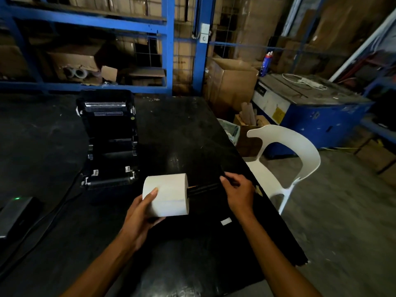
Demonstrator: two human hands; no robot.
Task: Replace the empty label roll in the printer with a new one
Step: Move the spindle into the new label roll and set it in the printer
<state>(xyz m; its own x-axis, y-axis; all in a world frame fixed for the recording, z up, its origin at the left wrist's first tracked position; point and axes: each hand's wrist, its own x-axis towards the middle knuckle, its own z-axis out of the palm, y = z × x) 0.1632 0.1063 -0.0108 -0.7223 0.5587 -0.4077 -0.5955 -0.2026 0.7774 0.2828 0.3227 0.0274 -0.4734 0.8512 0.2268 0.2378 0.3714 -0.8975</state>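
A single wide-angle camera worn on the head looks forward and down across a black worktable (53, 129), close above the person's two bare forearms, which reach in from the bottom edge. The open black label printer (108, 138) sits just left of centre. Blue steel shelving (167, 46) fills the top; a white plastic chair (300, 151) stands at right. Edges bend with lens distortion.
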